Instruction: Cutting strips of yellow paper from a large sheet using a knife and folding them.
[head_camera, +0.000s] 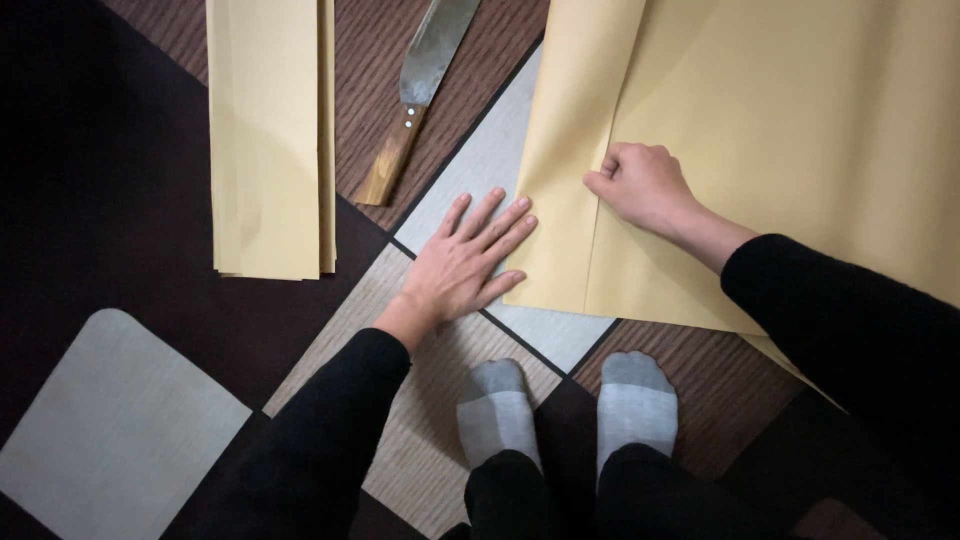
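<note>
A large sheet of tan paper (800, 130) lies on the patterned floor, with a strip folded over along its left side (570, 150). My left hand (465, 262) lies flat, fingers spread, with its fingertips on the left edge of the folded strip. My right hand (645, 185) is closed in a fist and presses on the inner edge of the folded strip. Both sleeves are black.
A stack of narrow tan paper strips (268, 130) lies at the upper left. A big knife with a wooden handle (415, 90) rests between the stack and the sheet. My feet in grey socks (565, 405) are at the bottom centre.
</note>
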